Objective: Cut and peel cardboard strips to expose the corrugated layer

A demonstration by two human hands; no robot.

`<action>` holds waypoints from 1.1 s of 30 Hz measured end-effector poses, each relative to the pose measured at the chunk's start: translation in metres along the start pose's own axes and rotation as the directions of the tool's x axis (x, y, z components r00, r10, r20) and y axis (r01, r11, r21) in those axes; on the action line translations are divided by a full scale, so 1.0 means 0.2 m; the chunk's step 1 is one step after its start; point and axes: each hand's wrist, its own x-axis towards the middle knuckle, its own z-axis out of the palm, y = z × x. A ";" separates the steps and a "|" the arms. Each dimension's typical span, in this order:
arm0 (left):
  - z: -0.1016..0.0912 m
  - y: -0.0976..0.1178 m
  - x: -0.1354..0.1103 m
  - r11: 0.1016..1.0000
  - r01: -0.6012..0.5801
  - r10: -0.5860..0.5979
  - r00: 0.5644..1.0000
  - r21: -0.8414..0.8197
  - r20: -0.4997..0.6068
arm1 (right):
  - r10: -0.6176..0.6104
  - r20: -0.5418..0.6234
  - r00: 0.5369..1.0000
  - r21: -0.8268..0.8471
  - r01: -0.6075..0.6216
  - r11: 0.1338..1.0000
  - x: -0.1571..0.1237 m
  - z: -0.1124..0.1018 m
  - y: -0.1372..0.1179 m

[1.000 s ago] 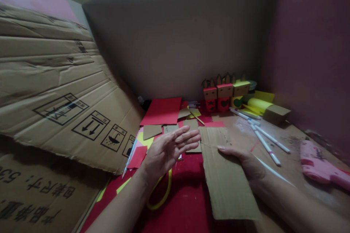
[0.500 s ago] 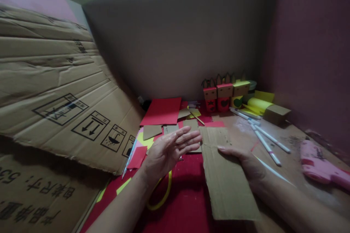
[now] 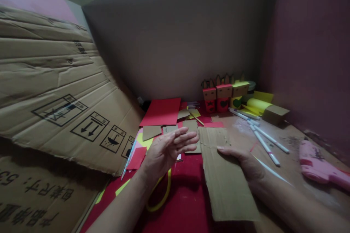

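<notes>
A flat strip of brown cardboard [image 3: 226,178] is gripped along its right edge by my right hand [image 3: 246,164], thumb on top and the other fingers hidden underneath. To its left, my left hand [image 3: 169,149] is held with fingers stretched out and palm showing, holding nothing; its fingertips come close to the strip's upper left edge. Below the left hand, a yellow loop [image 3: 164,200], perhaps a scissors handle, lies partly hidden by the wrist on the red surface [image 3: 188,185].
A large cardboard box [image 3: 62,80] leans in from the left. Red card [image 3: 161,111] and paper scraps lie behind my hands. Small horned figures [image 3: 224,96] stand at the back, near a yellow paper roll [image 3: 259,105]. White pens [image 3: 264,143] and a pink glue gun [image 3: 317,162] rest at right.
My left hand has shifted very slightly left, away from the cardboard strip's edge. My right hand keeps its grip on the strip.
</notes>
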 end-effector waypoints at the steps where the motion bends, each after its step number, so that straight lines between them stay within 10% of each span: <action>1: -0.01 0.00 0.00 1.000 0.009 -0.008 0.999 0.028 -0.042 | 0.002 0.007 1.000 -0.006 -0.002 1.000 0.00 0.00 0.00; 9: -0.01 0.01 0.02 0.957 -0.057 0.110 0.978 0.284 -0.174 | -0.143 0.063 0.988 -0.067 0.147 0.987 -0.01 0.02 0.00; 17: 0.07 -0.08 -0.03 0.877 0.187 -0.175 0.982 0.443 -0.068 | -0.246 0.226 0.943 -0.334 0.312 0.889 -0.01 0.02 0.04; 33: 0.09 -0.09 -0.05 0.894 0.277 -0.243 0.960 0.353 -0.136 | -0.215 0.291 0.932 -0.204 0.280 0.938 0.00 0.02 0.04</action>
